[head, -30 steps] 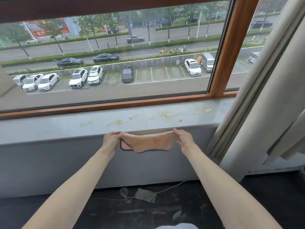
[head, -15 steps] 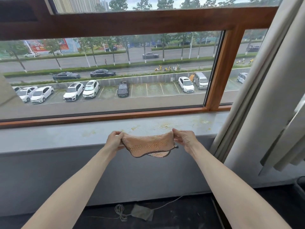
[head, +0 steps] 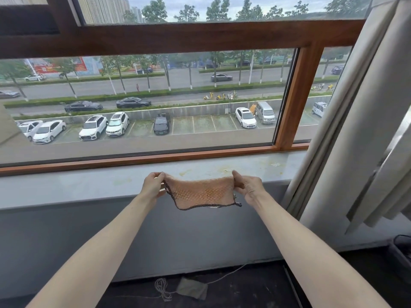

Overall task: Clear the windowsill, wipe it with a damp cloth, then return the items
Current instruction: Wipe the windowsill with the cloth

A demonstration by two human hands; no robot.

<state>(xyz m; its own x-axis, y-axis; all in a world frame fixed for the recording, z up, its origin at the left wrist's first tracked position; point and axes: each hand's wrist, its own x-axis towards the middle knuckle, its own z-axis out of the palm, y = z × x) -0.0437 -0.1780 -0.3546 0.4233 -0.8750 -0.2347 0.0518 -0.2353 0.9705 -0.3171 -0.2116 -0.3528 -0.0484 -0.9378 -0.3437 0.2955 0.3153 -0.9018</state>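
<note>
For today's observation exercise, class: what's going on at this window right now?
A person holds an orange cloth stretched between both hands: the left hand pinches one top corner, the right hand the other. The cloth hangs in front of the grey windowsill, not on it. Yellowish stains mark the sill beyond the right hand.

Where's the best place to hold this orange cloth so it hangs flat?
By its two top corners, pinched from either side, as the left hand and right hand do: the orange cloth is limp and sags between them, bottom edge hanging free.
</note>
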